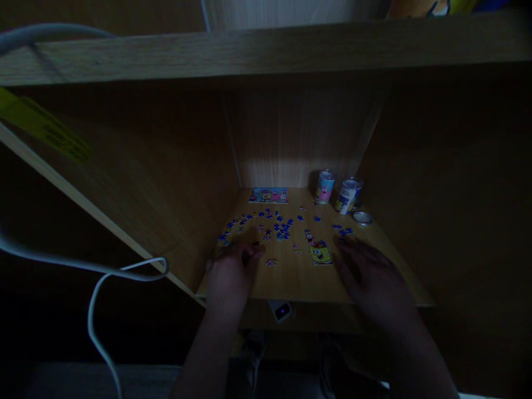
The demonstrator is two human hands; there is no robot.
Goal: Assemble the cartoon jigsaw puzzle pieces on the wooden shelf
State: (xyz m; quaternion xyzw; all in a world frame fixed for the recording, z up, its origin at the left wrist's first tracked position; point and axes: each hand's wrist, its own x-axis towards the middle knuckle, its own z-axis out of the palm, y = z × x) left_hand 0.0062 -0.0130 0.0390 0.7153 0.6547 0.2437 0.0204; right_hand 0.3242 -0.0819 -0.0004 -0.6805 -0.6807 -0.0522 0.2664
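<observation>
My left hand [233, 272] is over the left part of the wooden shelf. Its thumb and finger pinch a small dark jigsaw piece [256, 244], mostly hidden by the fingers. Blue-backed loose jigsaw pieces [283, 228] lie scattered beyond it, a few of them picture side up. A partly joined section of the puzzle [320, 254], with a yellow cartoon face, lies between my hands. To its right my right hand [372, 271] rests with fingers stretched out and apart, holding nothing. Its fingertips are close to a small group of blue pieces [343, 230].
At the back left lies a colourful picture card [269, 195]. Two printed cans [325, 187] [348, 195] stand at the back right, beside a round metal lid [362, 218]. Cabinet walls flank the shelf [286, 282], a board [266, 52] crosses above, and a white cable [95, 269] hangs left.
</observation>
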